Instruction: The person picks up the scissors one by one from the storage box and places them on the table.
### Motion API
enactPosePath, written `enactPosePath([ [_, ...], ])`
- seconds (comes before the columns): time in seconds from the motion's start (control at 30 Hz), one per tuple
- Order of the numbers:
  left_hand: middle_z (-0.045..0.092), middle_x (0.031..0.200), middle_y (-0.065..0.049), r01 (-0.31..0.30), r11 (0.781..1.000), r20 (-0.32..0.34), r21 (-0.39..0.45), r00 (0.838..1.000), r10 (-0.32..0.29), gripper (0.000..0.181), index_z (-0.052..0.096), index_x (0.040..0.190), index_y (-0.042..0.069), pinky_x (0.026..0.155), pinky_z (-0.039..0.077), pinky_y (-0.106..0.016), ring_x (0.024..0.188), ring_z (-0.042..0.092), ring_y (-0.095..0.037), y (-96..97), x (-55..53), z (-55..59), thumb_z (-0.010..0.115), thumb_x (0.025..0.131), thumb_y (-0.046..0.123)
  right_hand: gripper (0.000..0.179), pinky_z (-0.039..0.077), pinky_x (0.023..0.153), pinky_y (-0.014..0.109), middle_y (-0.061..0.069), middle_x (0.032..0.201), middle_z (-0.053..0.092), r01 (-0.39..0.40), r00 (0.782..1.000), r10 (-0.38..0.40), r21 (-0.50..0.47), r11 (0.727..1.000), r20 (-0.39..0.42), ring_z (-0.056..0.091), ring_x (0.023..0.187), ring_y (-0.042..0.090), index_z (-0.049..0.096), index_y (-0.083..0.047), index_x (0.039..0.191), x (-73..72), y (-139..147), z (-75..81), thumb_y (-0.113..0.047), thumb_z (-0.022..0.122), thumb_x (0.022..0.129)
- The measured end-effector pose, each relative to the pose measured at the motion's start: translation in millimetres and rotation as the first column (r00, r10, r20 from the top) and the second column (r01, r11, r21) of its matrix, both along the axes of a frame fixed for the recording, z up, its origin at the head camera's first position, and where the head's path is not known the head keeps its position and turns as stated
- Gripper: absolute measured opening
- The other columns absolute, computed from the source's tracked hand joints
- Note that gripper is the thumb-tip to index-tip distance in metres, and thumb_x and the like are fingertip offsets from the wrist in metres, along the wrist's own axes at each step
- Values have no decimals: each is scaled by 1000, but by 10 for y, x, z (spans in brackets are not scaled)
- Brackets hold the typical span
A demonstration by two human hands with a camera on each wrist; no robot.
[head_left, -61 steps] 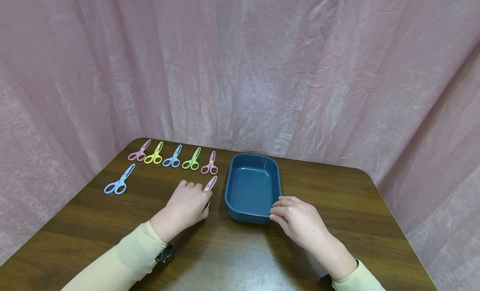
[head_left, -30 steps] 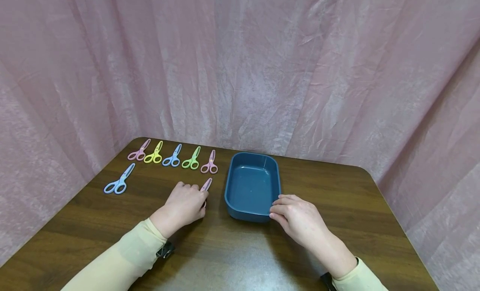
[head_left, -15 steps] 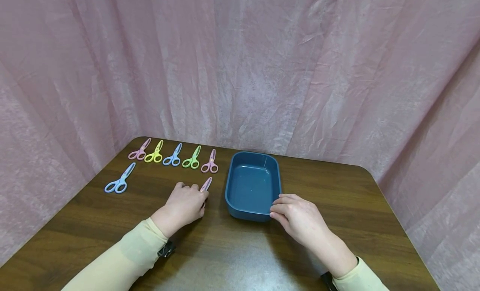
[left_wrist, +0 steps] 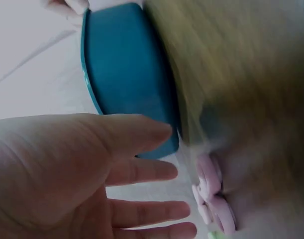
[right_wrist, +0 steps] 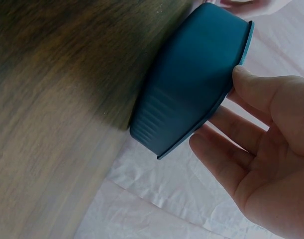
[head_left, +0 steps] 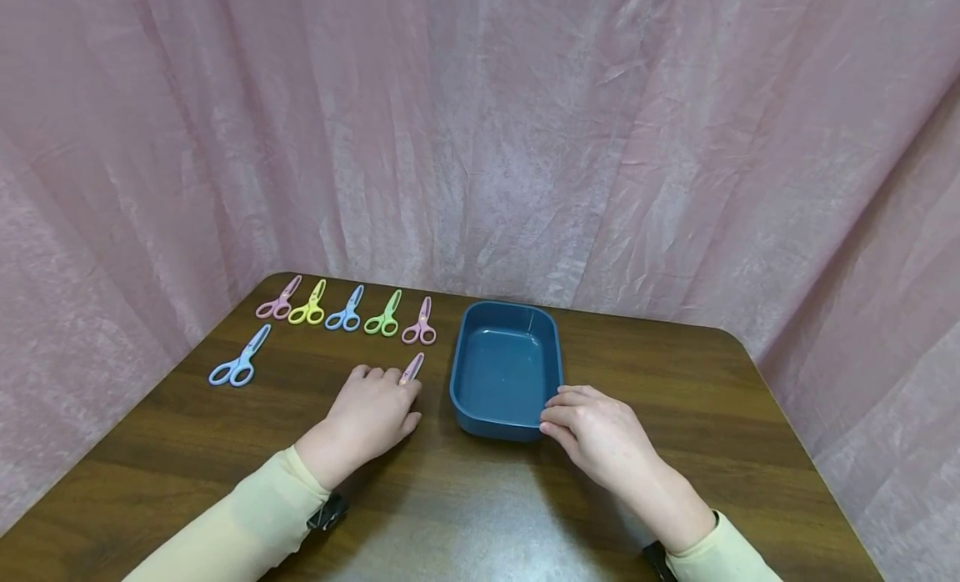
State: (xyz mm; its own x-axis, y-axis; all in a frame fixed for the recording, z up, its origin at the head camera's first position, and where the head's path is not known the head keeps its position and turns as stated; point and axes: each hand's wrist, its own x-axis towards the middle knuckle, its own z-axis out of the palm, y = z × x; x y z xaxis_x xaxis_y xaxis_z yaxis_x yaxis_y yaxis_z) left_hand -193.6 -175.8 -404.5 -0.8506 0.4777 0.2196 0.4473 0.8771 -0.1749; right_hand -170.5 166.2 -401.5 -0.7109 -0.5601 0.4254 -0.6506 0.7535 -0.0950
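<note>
Pink scissors (head_left: pixel 412 370) lie on the table by my left hand (head_left: pixel 371 411), their handles hidden under it in the head view. In the left wrist view, pink scissor handles (left_wrist: pixel 215 194) show past that hand's fingertips, and its fingers (left_wrist: pixel 149 213) stretch out nearly straight, clear of them. My right hand (head_left: pixel 600 432) holds the near right rim of a dark blue plastic box (head_left: pixel 501 373). Its thumb (right_wrist: pixel 251 84) sits against the rim from outside while other fingers reach over the edge. Nothing lies inside the box.
Along the back left stand out a row of scissors: pink (head_left: pixel 279 300), yellow (head_left: pixel 308 305), blue (head_left: pixel 345 310), green (head_left: pixel 384 315) and pink (head_left: pixel 420 323). Light blue scissors (head_left: pixel 238 361) lie nearer at left. A pink curtain (head_left: pixel 480 132) hangs behind the wooden table (head_left: pixel 675 373).
My left hand has drawn the pink scissors slightly left and nearer, then loosened its fingers and let them go. My right hand and the box stay in place.
</note>
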Motion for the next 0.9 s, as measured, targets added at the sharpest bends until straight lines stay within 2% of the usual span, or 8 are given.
enactPosePath([
  [0.1, 76, 108, -15, 11, 1000, 4, 8, 1000, -11, 37, 74, 108, 6, 94, 54, -61, 97, 75, -35, 21, 70, 18, 90, 92, 36, 8, 61, 99, 45, -3, 109, 81, 4, 1000, -4, 6, 1000, 4, 74, 123, 27, 88, -16, 102, -5, -4, -4, -19, 89, 95],
  [0.23, 76, 115, -16, -2, 1000, 54, 0, 999, 2, 43, 74, 114, 3, 103, 50, -66, 104, 75, -35, 10, 122, 4, 90, 93, 37, 6, 61, 99, 45, -3, 109, 81, 8, 1000, -9, 14, 1000, 11, 73, 124, 27, 87, -17, 102, -2, -4, -8, -18, 87, 96],
  [0.47, 75, 115, -17, 6, 1000, 125, -16, 992, -4, 44, 74, 117, 0, 108, 47, -68, 106, 75, -37, -31, 117, -42, 87, 96, 36, 5, 61, 100, 46, -3, 109, 81, 6, 1000, -6, 8, 1000, 11, 73, 125, 29, 87, -17, 102, -1, -3, -2, -17, 86, 97],
  [0.9, 74, 122, -18, -7, 999, 169, -43, 985, 14, 44, 73, 121, -2, 111, 46, -67, 113, 75, -38, -122, 104, -19, 84, 99, 35, 5, 61, 99, 46, -3, 109, 81, 3, 1000, -3, 10, 1000, 12, 73, 125, 29, 87, -16, 102, -4, 5, -8, -17, 86, 97],
])
